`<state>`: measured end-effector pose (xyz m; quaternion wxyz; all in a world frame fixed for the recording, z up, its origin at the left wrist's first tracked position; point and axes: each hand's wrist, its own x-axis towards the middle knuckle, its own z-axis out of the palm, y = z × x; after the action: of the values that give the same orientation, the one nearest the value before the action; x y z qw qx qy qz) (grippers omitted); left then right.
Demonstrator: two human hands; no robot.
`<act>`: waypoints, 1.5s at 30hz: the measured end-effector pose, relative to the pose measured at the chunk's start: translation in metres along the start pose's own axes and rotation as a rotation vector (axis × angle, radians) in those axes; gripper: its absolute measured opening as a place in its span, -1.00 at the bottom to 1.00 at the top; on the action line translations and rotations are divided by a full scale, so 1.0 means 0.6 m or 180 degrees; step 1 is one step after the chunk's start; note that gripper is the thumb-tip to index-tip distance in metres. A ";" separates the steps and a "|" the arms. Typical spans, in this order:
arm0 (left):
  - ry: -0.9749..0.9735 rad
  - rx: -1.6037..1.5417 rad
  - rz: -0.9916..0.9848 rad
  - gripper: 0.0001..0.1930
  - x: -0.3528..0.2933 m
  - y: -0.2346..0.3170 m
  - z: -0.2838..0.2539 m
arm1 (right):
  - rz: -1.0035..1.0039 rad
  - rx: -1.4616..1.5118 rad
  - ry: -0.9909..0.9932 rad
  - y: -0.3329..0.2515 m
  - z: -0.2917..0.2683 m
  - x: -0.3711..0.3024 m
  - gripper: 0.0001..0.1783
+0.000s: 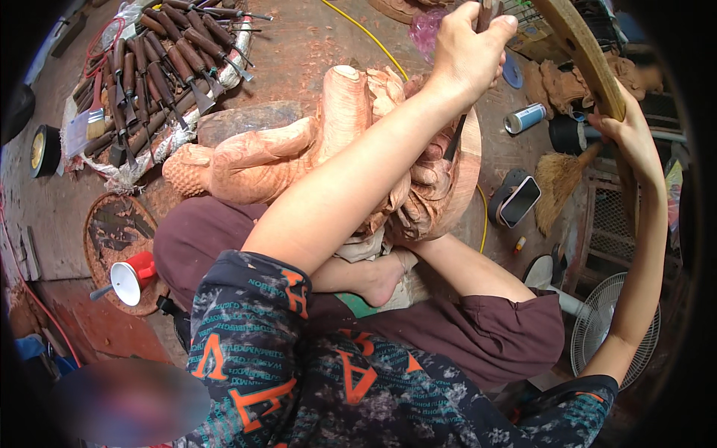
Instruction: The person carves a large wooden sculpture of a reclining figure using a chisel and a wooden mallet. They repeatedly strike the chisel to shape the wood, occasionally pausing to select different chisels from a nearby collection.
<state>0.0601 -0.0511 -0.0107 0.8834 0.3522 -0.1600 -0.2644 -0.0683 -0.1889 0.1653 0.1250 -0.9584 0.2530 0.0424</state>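
A carved wooden figure [265, 153] lies on its side across my lap, its bumpy head to the left and its draped base to the right. My left hand [472, 52], held above the base, is closed round the dark handle of a chisel [486, 13]. The dark blade comes down below the fist toward the carving, but my forearm hides part of the base and I cannot tell where the tip touches. Farther right, my right hand [635, 138] grips a long wooden club [586, 52] with dark holes in it, raised apart from the chisel.
Several wood-handled chisels [168, 63] and a paintbrush [95, 123] lie on a cloth at the far left. A red-and-white cup [133, 280] stands left of my knee. On the right are a phone [519, 201], a can [525, 118], a hand broom [559, 183] and a fan [620, 328].
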 end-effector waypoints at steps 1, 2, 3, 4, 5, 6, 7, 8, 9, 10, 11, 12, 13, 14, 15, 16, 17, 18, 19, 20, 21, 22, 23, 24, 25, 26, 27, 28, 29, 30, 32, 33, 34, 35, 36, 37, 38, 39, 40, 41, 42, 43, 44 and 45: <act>-0.0062 -0.0080 -0.0026 -0.79 0.004 0.001 -0.002 | 0.0037 0.0073 0.0011 0.003 -0.001 0.005 -0.34; -0.0140 -0.0178 -0.0074 -0.82 0.005 0.002 0.000 | 0.0104 0.0136 0.0024 0.010 -0.006 0.009 -0.34; -0.0046 0.0044 -0.0106 -0.81 0.002 0.004 0.006 | 0.0134 0.0119 0.0042 0.010 -0.007 0.007 -0.35; 0.0035 0.0216 0.0161 -0.78 -0.003 0.001 0.010 | 0.0166 0.0096 0.0056 0.008 -0.009 0.006 -0.35; 0.0127 0.0415 0.0443 -0.75 -0.008 -0.001 0.010 | 0.0135 0.0014 0.0072 -0.005 -0.002 0.003 -0.35; 0.0217 0.0612 0.0725 -0.73 -0.011 -0.003 0.009 | 0.0106 -0.0069 0.0089 -0.012 0.002 0.002 -0.36; 0.0224 0.0685 0.0789 -0.72 -0.012 -0.004 0.009 | -0.0302 -0.0248 0.0329 -0.001 0.011 0.005 -0.36; 0.0180 0.0694 0.0699 -0.72 -0.016 -0.005 0.007 | -0.0701 -0.0441 0.0569 0.015 0.025 0.009 -0.37; 0.0135 0.0701 0.0610 -0.72 -0.020 -0.006 0.004 | -0.0691 -0.0456 0.0607 0.021 0.026 0.008 -0.36; 0.0090 0.0707 0.0521 -0.72 -0.023 -0.006 0.003 | -0.0682 -0.0472 0.0654 0.022 0.027 0.007 -0.36; 0.0033 0.0712 0.0508 -0.72 -0.023 -0.007 0.004 | -0.0268 -0.0318 0.0491 0.003 0.017 0.000 -0.35; -0.0024 0.0716 0.0496 -0.71 -0.022 -0.007 0.005 | 0.0146 -0.0165 0.0329 -0.008 0.009 -0.004 -0.34; -0.0082 0.0719 0.0485 -0.71 -0.021 -0.008 0.007 | 0.0211 -0.0083 0.0017 0.007 -0.003 -0.004 -0.26; -0.0012 0.1089 0.0631 -0.69 -0.019 -0.007 0.014 | 0.0005 -0.0087 0.0160 0.019 0.000 -0.011 -0.25; 0.0087 0.1497 0.0773 -0.68 -0.019 -0.003 0.016 | -0.0228 -0.0059 0.0281 0.032 0.021 -0.020 -0.23; 0.0188 0.1907 0.0913 -0.65 -0.019 0.001 0.017 | -0.0230 0.0093 0.0234 0.029 0.027 -0.035 -0.21; -0.0167 0.1905 0.1220 -0.67 -0.042 0.015 0.019 | -0.0212 0.0238 0.0192 0.027 0.033 -0.054 -0.19; -0.0553 0.1944 0.0497 -0.63 -0.091 0.056 0.038 | -0.0225 0.0785 0.0425 0.056 0.041 -0.081 -0.23; -0.0832 0.1911 0.0810 -0.68 -0.121 0.056 0.054 | -0.0161 0.0844 0.0339 0.055 0.045 -0.104 -0.26; -0.1184 0.1986 0.0948 -0.74 -0.160 0.059 0.069 | -0.0098 0.0914 0.0241 0.051 0.049 -0.132 -0.30; -0.1700 0.2589 0.1266 -0.80 -0.195 0.054 0.079 | -0.0087 0.0947 0.0411 0.046 0.064 -0.159 -0.34; -0.2018 0.2470 0.1628 -0.84 -0.227 0.044 0.080 | -0.0074 0.1003 0.0580 0.043 0.083 -0.185 -0.37; -0.2137 0.2627 0.2182 -0.85 -0.253 0.033 0.079 | 0.0056 0.0844 0.0584 0.038 0.095 -0.210 -0.36; -0.2348 0.2719 0.2445 -0.85 -0.266 0.027 0.076 | 0.0173 0.0690 0.0589 0.038 0.103 -0.233 -0.36; -0.2294 0.2657 0.2526 -0.85 -0.276 0.019 0.068 | 0.0243 0.0696 0.0594 0.048 0.110 -0.256 -0.34; -0.2261 0.2575 0.2617 -0.85 -0.282 0.016 0.062 | 0.0332 0.0696 0.0619 0.059 0.115 -0.279 -0.33; -0.2260 0.2643 0.2655 -0.85 -0.280 0.012 0.055 | 0.0092 0.0593 0.0792 0.057 0.124 -0.290 -0.32; -0.2257 0.2712 0.2691 -0.85 -0.275 0.008 0.048 | 0.0030 0.0642 0.0777 0.071 0.130 -0.302 -0.34; -0.2260 0.2743 0.2727 -0.84 -0.270 0.005 0.047 | -0.0008 0.0668 0.0772 0.085 0.132 -0.316 -0.35; -0.2156 0.2715 0.2725 -0.84 -0.267 0.004 0.048 | -0.0090 0.0687 0.0734 0.099 0.135 -0.326 -0.36; -0.1952 0.2643 0.2721 -0.82 -0.259 0.006 0.055 | -0.0237 0.0671 0.1121 0.126 0.143 -0.338 -0.42; -0.1912 0.2588 0.2569 -0.79 -0.254 0.014 0.057 | -0.0342 0.0835 0.1541 0.123 0.157 -0.336 -0.49; -0.1813 0.2504 0.2532 -0.78 -0.249 0.014 0.059 | -0.0512 0.0715 0.1437 0.119 0.153 -0.333 -0.51; -0.1702 0.2429 0.2494 -0.77 -0.243 0.012 0.059 | -0.0692 0.0598 0.1323 0.117 0.147 -0.330 -0.52; -0.1593 0.2351 0.2457 -0.76 -0.238 0.011 0.059 | -0.0870 0.0478 0.1210 0.111 0.139 -0.325 -0.54; -0.1589 0.2374 0.2361 -0.77 -0.235 0.012 0.059 | -0.1110 0.0602 0.1333 0.079 0.145 -0.312 -0.56; -0.1511 0.2327 0.2318 -0.77 -0.234 0.013 0.061 | -0.1284 0.0587 0.1262 0.089 0.146 -0.312 -0.58; -0.1424 0.2265 0.2273 -0.78 -0.233 0.016 0.065 | -0.1419 0.0679 0.1318 0.090 0.150 -0.308 -0.60; -0.1337 0.2203 0.2227 -0.78 -0.232 0.016 0.067 | -0.1553 0.0773 0.1375 0.090 0.153 -0.304 -0.61; -0.1275 0.2306 0.2223 -0.79 -0.230 0.015 0.067 | -0.1474 0.0560 0.1265 0.091 0.151 -0.305 -0.62; -0.1212 0.2411 0.2218 -0.80 -0.227 0.014 0.066 | -0.1397 0.0348 0.1155 0.093 0.146 -0.308 -0.62; -0.1149 0.2518 0.2214 -0.80 -0.224 0.014 0.064 | -0.1323 0.0137 0.1045 0.091 0.142 -0.309 -0.63; -0.1056 0.2568 0.2188 -0.81 -0.221 0.011 0.065 | -0.1209 -0.0287 0.1210 0.092 0.152 -0.313 -0.60; -0.0972 0.2597 0.2145 -0.81 -0.217 0.007 0.066 | -0.1059 -0.0720 0.1351 0.093 0.159 -0.317 -0.58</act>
<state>-0.0621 0.0056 0.0074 0.6778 0.5530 -0.4797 0.0684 -0.2629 -0.1206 0.0888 -0.0332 -0.9820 0.1065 -0.1522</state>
